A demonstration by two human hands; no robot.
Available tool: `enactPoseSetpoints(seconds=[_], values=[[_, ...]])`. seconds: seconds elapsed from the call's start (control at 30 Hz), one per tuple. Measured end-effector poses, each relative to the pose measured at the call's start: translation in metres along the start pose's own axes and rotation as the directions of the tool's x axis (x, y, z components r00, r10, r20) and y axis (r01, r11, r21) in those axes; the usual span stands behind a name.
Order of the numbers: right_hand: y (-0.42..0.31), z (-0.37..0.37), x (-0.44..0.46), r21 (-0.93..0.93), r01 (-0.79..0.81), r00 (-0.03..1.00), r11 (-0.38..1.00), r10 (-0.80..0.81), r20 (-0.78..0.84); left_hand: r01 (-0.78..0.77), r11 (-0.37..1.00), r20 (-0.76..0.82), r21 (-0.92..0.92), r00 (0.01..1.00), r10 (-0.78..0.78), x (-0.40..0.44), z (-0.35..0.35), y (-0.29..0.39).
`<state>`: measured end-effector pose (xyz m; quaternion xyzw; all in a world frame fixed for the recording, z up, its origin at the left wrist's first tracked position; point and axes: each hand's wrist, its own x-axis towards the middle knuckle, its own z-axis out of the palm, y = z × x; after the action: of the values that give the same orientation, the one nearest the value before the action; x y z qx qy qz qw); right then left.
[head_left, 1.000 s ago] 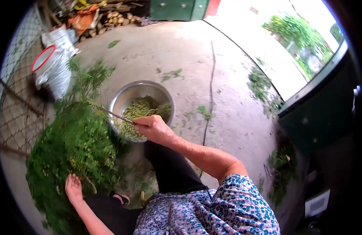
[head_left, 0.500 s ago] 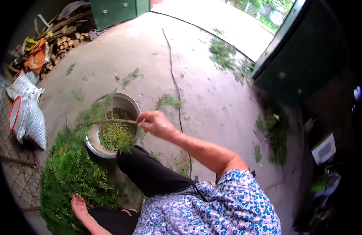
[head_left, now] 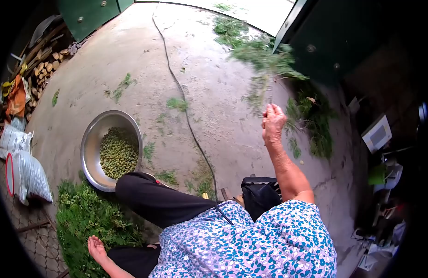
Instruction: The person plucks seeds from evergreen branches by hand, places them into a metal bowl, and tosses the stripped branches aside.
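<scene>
My right hand is closed round the stem of a feathery green branch, held out to the right over the floor and blurred by motion. Beside my left knee, my left hand lies palm up with fingers apart, holding nothing, at the edge of a heap of leafy green branches. A wide metal basin stands on the floor in front of my knee. Small round green berries or seed pods cover part of its bottom.
A black cable runs across the concrete floor. Cut branches lie at the right, more near the doorway. White sacks and stacked firewood stand at the left. A black bag sits by my right side.
My right hand has swung from over the basin far to the right, carrying the branch with it. The basin's contents now show uncovered. My left hand stays by the heap.
</scene>
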<state>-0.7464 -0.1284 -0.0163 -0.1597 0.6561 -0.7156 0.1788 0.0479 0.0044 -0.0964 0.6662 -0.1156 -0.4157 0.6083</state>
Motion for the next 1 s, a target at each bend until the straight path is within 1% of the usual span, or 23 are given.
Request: enactPoseSetpoints(seconds=[0.1,0.17,0.23,0.3,0.37,0.4,0.47,0.5,0.53,0.57,0.63,0.67,0.7,0.73,0.77,0.83,0.87,0.9,0.97,1.0], values=[[-0.01,-0.031,-0.006,0.002,0.011,1.0,1.0,-0.01,-0.024,0.007,1.0,-0.01,0.028,1.0,-0.007,0.006,0.004,0.0],[0.002,-0.044,-0.021,-0.022,0.003,1.0,1.0,-0.003,-0.026,0.018,0.996,-0.032,0.092,0.999,-0.015,0.009,0.007,0.0],[0.012,-0.045,-0.043,-0.003,-0.214,0.977,0.977,0.214,0.009,0.009,0.992,-0.064,0.128,0.998,0.0,0.001,0.024,0.001],[0.016,-0.042,-0.061,0.062,-0.371,0.929,0.927,0.368,0.046,-0.012,0.984,-0.032,0.177,0.999,0.018,-0.008,0.035,0.005],[0.033,-0.04,-0.073,0.077,-0.437,0.898,0.896,0.43,0.093,-0.006,0.983,-0.034,0.185,0.999,0.013,-0.008,0.036,0.004],[0.037,-0.038,-0.08,0.079,-0.441,0.896,0.894,0.433,0.097,-0.012,0.979,-0.017,0.202,1.0,0.016,-0.007,0.035,0.003],[0.042,-0.03,-0.094,0.037,-0.549,0.825,0.835,0.534,0.184,-0.025,0.977,0.005,0.21,1.0,0.025,-0.006,0.034,0.002],[0.043,-0.025,-0.103,0.007,-0.559,0.813,0.829,0.547,0.2,-0.032,0.981,0.0,0.194,0.999,0.033,-0.006,0.035,0.0],[0.044,-0.023,-0.11,-0.048,-0.589,0.779,0.807,0.583,0.231,-0.031,0.978,0.007,0.204,1.0,0.03,-0.006,0.034,0.0],[0.049,-0.022,-0.119,-0.083,-0.578,0.772,0.812,0.577,0.266,-0.03,0.976,0.013,0.216,1.0,0.027,-0.007,0.033,0.001],[0.05,-0.02,-0.131,-0.231,-0.588,0.696,0.775,0.63,0.345,-0.043,0.976,-0.024,0.214,0.998,0.05,-0.014,0.041,0.002],[0.052,-0.019,-0.135,-0.29,-0.562,0.68,0.775,0.632,0.372,-0.048,0.97,-0.028,0.237,0.998,0.056,-0.015,0.042,0.001],[0.059,-0.02,-0.138,-0.389,-0.404,0.711,0.828,0.552,0.436,-0.052,0.963,-0.031,0.263,0.998,0.062,-0.016,0.042,0.0],[0.057,-0.02,-0.14,-0.424,-0.334,0.672,0.841,0.529,0.518,-0.05,0.961,-0.03,0.271,0.998,0.061,-0.014,0.041,-0.001],[0.053,-0.019,-0.142,-0.453,-0.261,0.624,0.852,0.507,0.594,-0.053,0.964,-0.03,0.259,0.998,0.062,-0.013,0.04,-0.003],[0.047,-0.013,-0.142,-0.536,-0.228,0.475,0.813,0.573,0.668,-0.044,0.949,-0.057,0.314,0.996,0.065,-0.014,0.042,-0.003],[0.041,-0.009,-0.142,-0.555,-0.228,0.401,0.8,0.597,0.695,-0.046,0.953,-0.051,0.298,0.997,0.064,-0.012,0.039,-0.005],[0.041,-0.004,-0.143,-0.606,-0.317,0.292,0.73,0.683,0.669,-0.049,0.956,-0.049,0.289,0.997,0.066,-0.012,0.04,-0.007],[0.035,0.005,-0.146,-0.71,-0.159,0.166,0.686,0.728,0.666,-0.039,0.959,-0.049,0.28,0.997,0.055,-0.011,0.038,-0.007],[0.033,0.009,-0.148,-0.732,-0.107,0.124,0.672,0.74,0.661,-0.039,0.961,-0.05,0.275,0.997,0.055,-0.013,0.041,-0.006]])
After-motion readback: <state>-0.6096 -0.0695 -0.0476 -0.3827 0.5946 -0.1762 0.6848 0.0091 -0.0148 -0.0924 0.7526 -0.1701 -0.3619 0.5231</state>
